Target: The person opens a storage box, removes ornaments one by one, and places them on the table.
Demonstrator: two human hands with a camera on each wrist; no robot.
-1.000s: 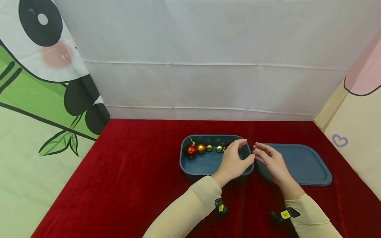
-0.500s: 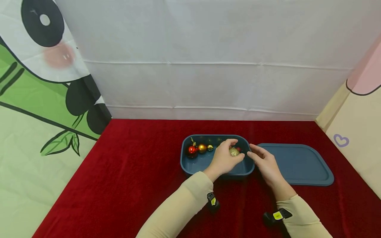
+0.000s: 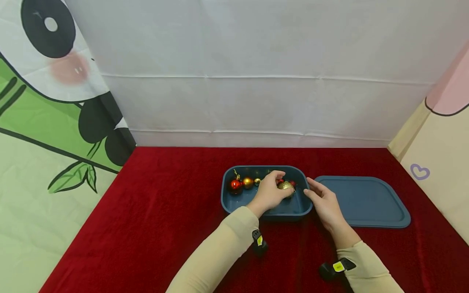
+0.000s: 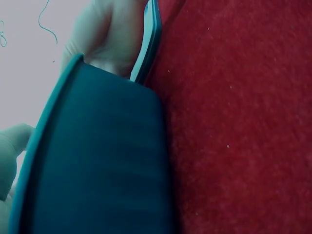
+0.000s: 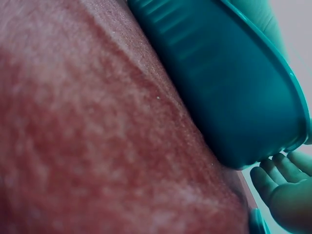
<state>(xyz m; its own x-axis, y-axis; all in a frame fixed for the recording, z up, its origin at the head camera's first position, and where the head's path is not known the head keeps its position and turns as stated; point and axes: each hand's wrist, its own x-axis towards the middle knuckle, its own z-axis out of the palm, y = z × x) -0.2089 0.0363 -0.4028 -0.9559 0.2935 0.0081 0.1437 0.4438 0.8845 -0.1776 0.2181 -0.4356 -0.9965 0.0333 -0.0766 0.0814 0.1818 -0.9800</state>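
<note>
A blue rectangular container [image 3: 230, 205] holds Christmas ornaments. My left hand [image 3: 266, 192] reaches into it and holds a gold glitter ball ornament [image 3: 286, 186] between thumb and fingers. My right hand [image 3: 327, 205] grips the container's right end, with the thumb at the rim. In the right wrist view, this hand's fingertips [image 5: 280, 165] touch the outer wall just below the rim. Inside, at the left, lie a red ball ornament [image 3: 235, 185] with a gold loop, an orange-gold ball [image 3: 247, 182] and a small gold ball [image 3: 257, 181]. The left hand hides part of the row.
A flat blue lid [image 3: 370, 201] lies on the red cloth [image 3: 165, 211] just right of the container. A pale wall sheet [image 3: 256, 101] hangs behind the table, and printed sheets stand at both sides. Each wrist wears a small dark camera.
My left hand has moved left inside the container, and the gold glitter ball has come into sight. My right hand has moved left from beside the lid onto the container's right rim.
</note>
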